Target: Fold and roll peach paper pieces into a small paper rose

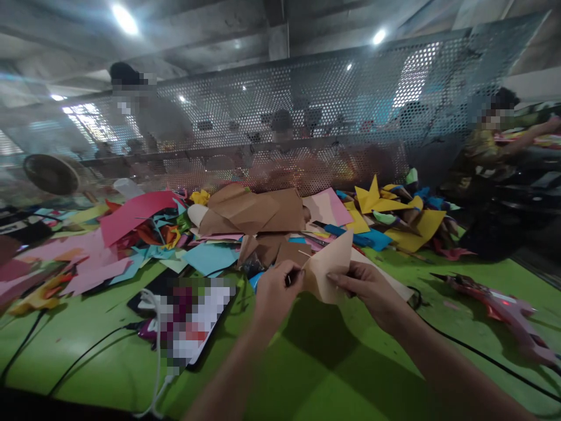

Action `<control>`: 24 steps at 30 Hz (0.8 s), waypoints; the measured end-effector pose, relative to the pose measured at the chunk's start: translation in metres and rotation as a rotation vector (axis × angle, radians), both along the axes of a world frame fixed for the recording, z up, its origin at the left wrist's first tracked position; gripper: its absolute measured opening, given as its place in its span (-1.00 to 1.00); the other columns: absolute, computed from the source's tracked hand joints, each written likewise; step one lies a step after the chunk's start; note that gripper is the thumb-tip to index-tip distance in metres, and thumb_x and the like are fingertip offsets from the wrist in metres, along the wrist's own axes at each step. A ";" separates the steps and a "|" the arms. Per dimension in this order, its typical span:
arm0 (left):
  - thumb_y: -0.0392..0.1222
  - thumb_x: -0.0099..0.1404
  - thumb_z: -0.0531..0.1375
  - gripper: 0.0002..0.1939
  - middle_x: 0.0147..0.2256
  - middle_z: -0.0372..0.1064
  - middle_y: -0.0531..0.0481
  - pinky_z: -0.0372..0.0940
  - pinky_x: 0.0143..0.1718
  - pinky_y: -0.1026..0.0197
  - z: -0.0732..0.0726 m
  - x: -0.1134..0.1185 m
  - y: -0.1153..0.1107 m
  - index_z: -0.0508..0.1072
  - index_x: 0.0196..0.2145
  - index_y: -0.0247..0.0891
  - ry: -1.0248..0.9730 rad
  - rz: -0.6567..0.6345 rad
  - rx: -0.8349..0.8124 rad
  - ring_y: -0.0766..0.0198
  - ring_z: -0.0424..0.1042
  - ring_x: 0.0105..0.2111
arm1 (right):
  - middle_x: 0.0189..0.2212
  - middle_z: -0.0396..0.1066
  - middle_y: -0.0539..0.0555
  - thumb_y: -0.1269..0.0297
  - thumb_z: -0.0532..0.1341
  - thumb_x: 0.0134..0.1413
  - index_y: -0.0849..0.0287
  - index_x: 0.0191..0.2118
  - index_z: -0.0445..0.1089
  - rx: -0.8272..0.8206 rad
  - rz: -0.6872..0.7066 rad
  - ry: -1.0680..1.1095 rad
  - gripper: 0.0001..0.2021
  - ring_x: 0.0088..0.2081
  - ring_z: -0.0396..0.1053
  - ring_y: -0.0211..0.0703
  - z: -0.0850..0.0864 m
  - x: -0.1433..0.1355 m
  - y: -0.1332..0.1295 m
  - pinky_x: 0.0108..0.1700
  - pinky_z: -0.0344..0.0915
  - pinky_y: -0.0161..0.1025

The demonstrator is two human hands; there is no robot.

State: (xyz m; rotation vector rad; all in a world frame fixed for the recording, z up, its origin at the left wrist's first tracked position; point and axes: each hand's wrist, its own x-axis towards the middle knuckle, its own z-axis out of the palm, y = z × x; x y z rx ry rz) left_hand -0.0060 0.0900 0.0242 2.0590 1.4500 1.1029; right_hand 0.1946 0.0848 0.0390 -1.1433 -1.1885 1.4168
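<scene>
1. Your left hand (278,287) has its thumb and fingertips pinched together at the left edge of the beige paper (328,266); your right hand (372,287) is clamped on its right edge, thumb on the near face.
2. The beige paper is curved, held up between your hands above the green table (315,380).
3. Left of the beige paper you have a flat device (213,316), partly blurred out, and a white cable (165,387).
4. Well right of the beige paper lies a pink glue gun (511,313) with a small red light.
5. Behind the beige paper are blue paper (210,258), brown paper (263,213) and a yellow paper star (373,200).
6. Far behind the beige paper stands a perforated metal screen (333,105); a fan (50,174) is far left of it, a person (486,140) far right.
</scene>
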 end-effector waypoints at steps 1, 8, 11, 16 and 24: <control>-0.27 0.31 0.12 -0.87 -0.40 0.44 0.04 0.14 -0.33 0.28 0.000 0.000 0.000 0.44 -0.39 -0.23 0.022 0.001 0.018 0.29 0.37 -0.39 | -0.44 0.53 0.05 0.06 0.49 -0.29 0.20 -0.35 0.54 -0.003 0.005 0.024 -0.63 -0.43 0.38 -0.18 0.000 0.000 -0.001 -0.39 0.24 -0.28; -0.28 0.31 0.12 -0.88 -0.36 0.47 0.00 0.14 -0.35 0.28 -0.004 0.008 -0.003 0.46 -0.36 -0.20 0.062 -0.014 0.083 0.25 0.41 -0.36 | -0.32 0.60 0.17 0.02 0.47 -0.24 0.22 -0.32 0.56 -0.088 -0.025 0.057 -0.60 -0.31 0.49 0.00 -0.007 -0.005 -0.004 -0.27 0.37 -0.16; -0.32 0.28 0.14 -0.88 -0.34 0.50 0.01 0.15 -0.33 0.27 -0.006 0.011 -0.004 0.46 -0.33 -0.18 0.045 -0.015 0.091 0.23 0.43 -0.33 | -0.29 0.60 0.16 0.02 0.47 -0.25 0.20 -0.30 0.58 -0.070 -0.032 0.056 -0.60 -0.29 0.50 0.02 -0.008 -0.010 -0.005 -0.24 0.39 -0.14; -0.26 0.33 0.11 -0.87 -0.35 0.51 0.00 0.15 -0.34 0.26 -0.003 0.014 -0.005 0.47 -0.30 -0.19 0.011 -0.019 0.036 0.22 0.43 -0.36 | -0.42 0.57 0.13 0.02 0.48 -0.27 0.21 -0.39 0.56 -0.071 -0.020 0.043 -0.64 -0.42 0.45 -0.07 -0.004 -0.014 -0.007 -0.36 0.36 -0.19; -0.24 0.35 0.09 -0.85 -0.42 0.44 0.03 0.12 -0.36 0.28 -0.002 0.018 -0.004 0.43 -0.36 -0.21 -0.006 -0.025 0.015 0.26 0.39 -0.40 | -0.44 0.54 0.11 -0.02 0.45 -0.24 0.21 -0.37 0.54 -0.046 0.035 0.004 -0.61 -0.44 0.40 -0.11 -0.001 -0.013 -0.008 -0.42 0.28 -0.23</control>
